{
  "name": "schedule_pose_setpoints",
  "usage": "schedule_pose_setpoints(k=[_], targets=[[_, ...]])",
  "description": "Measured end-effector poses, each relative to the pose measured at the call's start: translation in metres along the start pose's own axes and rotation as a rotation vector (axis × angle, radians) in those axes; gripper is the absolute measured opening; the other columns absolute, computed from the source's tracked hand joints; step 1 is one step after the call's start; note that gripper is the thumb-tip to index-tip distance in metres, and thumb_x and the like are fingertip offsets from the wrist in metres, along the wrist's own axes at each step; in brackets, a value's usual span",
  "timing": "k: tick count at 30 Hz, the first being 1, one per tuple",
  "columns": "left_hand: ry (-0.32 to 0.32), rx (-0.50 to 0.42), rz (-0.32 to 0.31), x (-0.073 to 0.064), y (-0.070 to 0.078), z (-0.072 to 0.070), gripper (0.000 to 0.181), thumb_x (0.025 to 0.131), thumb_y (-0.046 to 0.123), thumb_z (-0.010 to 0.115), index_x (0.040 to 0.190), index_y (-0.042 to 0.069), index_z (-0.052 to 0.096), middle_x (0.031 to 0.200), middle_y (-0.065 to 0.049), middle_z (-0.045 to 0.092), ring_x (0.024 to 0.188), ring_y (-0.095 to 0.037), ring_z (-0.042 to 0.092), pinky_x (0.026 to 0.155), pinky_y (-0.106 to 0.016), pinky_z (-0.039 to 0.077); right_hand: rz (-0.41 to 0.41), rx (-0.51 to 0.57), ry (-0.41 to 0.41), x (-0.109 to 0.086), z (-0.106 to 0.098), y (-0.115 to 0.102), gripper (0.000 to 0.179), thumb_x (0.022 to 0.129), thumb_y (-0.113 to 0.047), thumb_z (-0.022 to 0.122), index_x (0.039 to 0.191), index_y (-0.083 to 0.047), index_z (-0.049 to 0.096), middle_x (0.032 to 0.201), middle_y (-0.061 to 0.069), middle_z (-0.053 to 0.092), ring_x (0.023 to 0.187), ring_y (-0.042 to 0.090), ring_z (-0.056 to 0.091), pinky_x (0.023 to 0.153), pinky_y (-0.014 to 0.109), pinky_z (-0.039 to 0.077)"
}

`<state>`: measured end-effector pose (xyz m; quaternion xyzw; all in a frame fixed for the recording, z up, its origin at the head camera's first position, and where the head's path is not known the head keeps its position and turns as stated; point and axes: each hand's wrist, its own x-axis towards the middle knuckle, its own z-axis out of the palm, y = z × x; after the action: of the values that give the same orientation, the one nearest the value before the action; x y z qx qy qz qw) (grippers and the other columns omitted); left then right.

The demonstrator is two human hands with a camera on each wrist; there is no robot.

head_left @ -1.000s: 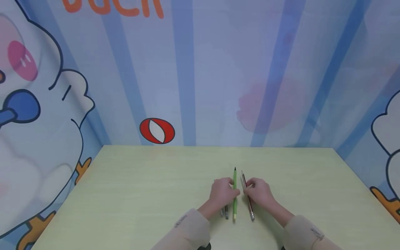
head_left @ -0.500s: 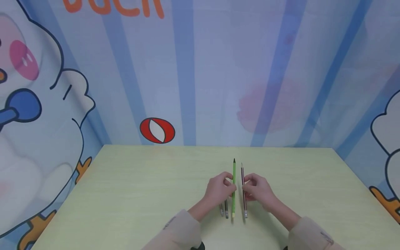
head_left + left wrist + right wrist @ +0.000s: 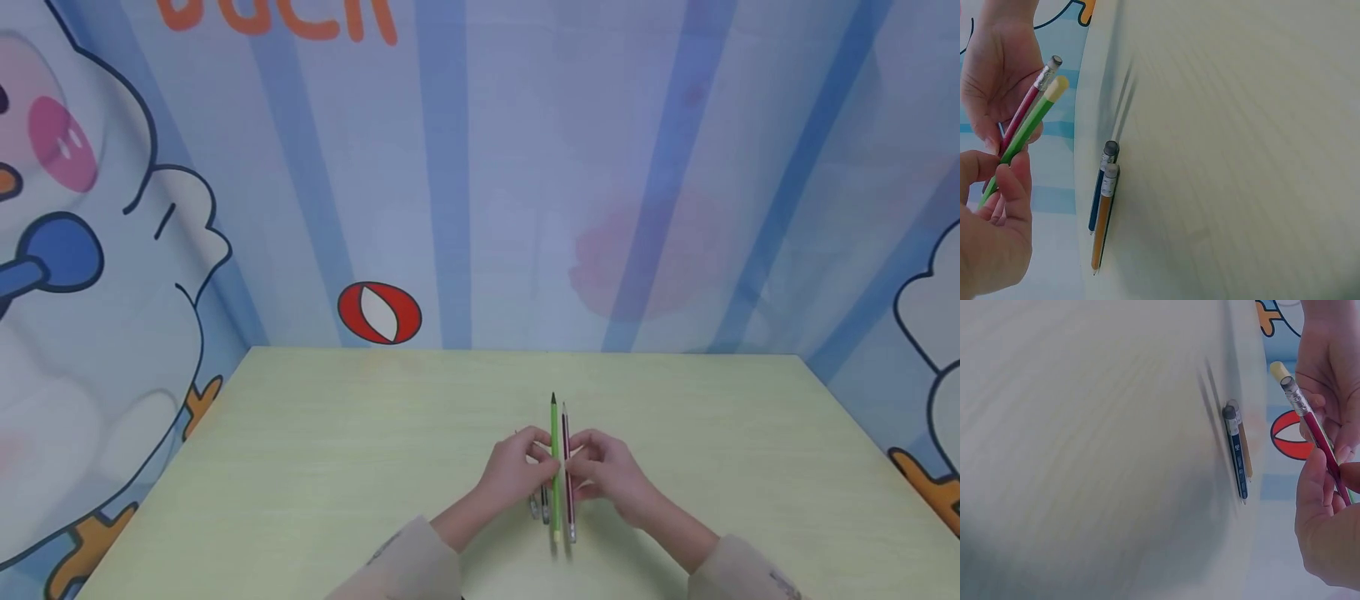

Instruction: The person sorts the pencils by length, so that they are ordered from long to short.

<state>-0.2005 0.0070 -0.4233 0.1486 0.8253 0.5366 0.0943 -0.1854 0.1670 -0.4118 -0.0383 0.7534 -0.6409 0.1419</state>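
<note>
My left hand [image 3: 517, 468] pinches a light green pencil [image 3: 556, 500] with a black point and a pale yellow end. Beside it, my right hand [image 3: 611, 477] pinches a dark red pencil [image 3: 570, 508] with a silver ferrule and eraser. Both pencils stay nearly parallel, points toward the back, with a narrow gap between them in the head view. The left wrist view has them above the table, green overlapping red. Below lie a dark blue pencil [image 3: 1098, 199] and an orange-yellow pencil [image 3: 1102, 228], side by side on the table; in the head view my left hand partly hides them.
The pale yellow table [image 3: 337, 450] reaches back to a blue striped backdrop [image 3: 517, 183] with cartoon ducks. A red and white oval [image 3: 379, 313] is printed on it just above the table's back edge.
Both hands have shifted a little left with their pencils. The right hand has brought the red pencil closer to the green one and turned it from slanted to nearly parallel.
</note>
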Motion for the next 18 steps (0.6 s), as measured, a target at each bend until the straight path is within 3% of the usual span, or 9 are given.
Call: schedule_pose_setpoints(k=[11, 18], targets=[[0.031, -0.03, -0.019, -0.01, -0.007, -0.009, 0.026, 0.078, 0.011, 0.058, 0.103, 0.006, 0.055, 0.083, -0.003, 0.062, 0.058, -0.008, 0.058, 0.051, -0.021, 0.048, 0.006, 0.015, -0.028, -0.004, 0.009, 0.001, 0.032, 0.079, -0.002, 0.052, 0.107, 0.009, 0.042, 0.073, 0.002, 0.055, 0.064, 0.014, 0.058, 0.059, 0.03, 0.051], [0.072, 0.023, -0.047, -0.011, -0.012, -0.045, 0.031, 0.081, 0.011, 0.057, 0.11, 0.001, 0.054, 0.084, -0.006, 0.063, 0.059, -0.011, 0.06, 0.052, -0.024, 0.048, 0.007, 0.019, -0.027, -0.006, 0.012, 0.003, 0.033, 0.079, -0.002, 0.054, 0.106, 0.01, 0.041, 0.072, 0.001, 0.054, 0.062, 0.013, 0.056, 0.055, 0.028, 0.05]])
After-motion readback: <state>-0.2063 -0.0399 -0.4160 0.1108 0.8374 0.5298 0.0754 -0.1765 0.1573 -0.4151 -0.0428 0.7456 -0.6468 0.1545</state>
